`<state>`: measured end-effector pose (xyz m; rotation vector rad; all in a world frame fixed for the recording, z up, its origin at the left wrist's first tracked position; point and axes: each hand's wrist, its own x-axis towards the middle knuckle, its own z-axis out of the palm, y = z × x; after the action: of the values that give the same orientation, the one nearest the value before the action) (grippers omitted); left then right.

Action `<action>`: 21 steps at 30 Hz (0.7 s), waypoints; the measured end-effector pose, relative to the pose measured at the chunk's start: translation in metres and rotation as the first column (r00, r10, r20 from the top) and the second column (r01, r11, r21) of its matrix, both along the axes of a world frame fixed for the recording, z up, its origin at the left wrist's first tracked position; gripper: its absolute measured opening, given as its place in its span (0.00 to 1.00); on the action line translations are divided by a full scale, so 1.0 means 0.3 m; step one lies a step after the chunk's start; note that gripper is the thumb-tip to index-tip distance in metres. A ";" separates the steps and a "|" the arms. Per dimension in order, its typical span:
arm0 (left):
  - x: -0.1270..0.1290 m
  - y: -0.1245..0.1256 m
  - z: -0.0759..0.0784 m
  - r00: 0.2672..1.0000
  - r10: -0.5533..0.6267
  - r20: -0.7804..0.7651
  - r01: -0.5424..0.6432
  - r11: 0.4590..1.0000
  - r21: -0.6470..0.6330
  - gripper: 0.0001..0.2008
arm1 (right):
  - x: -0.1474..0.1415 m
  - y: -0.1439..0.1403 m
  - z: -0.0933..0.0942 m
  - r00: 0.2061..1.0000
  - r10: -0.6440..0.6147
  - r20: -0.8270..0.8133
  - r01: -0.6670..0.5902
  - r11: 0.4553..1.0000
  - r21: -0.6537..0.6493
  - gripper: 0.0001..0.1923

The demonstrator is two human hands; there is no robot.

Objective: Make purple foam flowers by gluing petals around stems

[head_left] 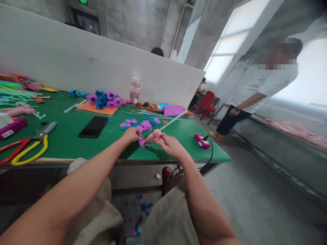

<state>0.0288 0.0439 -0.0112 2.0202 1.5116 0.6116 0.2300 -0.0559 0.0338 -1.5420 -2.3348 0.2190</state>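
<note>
My right hand (170, 144) is wrapped round a pink hot glue gun (155, 136), a small red light glowing on its side. A long whitish glue stick (173, 121) juts from its back end, up and to the right. The nozzle points down-left at a purple paper petal (142, 142); whether they touch I cannot tell. My left hand (131, 135) pinches that petal at its edge, just above the green tabletop. Beyond the hands lie several loose purple and blue petals (146, 126).
Purple and blue paper flowers (102, 99) rest on orange sheets. Around them are a black phone (93, 127), red-and-yellow-handled scissors (33, 139), a pink bottle (135, 90) and a corded magenta box (202, 141). A white partition (102, 58) borders the back. A person (265, 85) stands at right.
</note>
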 end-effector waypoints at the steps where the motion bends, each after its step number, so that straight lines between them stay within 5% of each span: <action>1: 0.000 0.001 0.000 1.000 0.001 -0.002 -0.001 1.000 0.001 0.02 | 0.001 0.001 -0.001 1.000 0.001 -0.002 -0.001 1.000 0.000 0.13; 21: 0.000 0.000 0.002 1.000 0.006 -0.007 -0.006 1.000 -0.011 0.03 | 0.011 0.001 0.000 0.999 -0.052 0.018 0.052 0.999 -0.010 0.14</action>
<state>0.0287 0.0439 -0.0106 2.0128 1.5225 0.5978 0.2333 -0.0558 0.0340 -1.6137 -2.3073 0.2066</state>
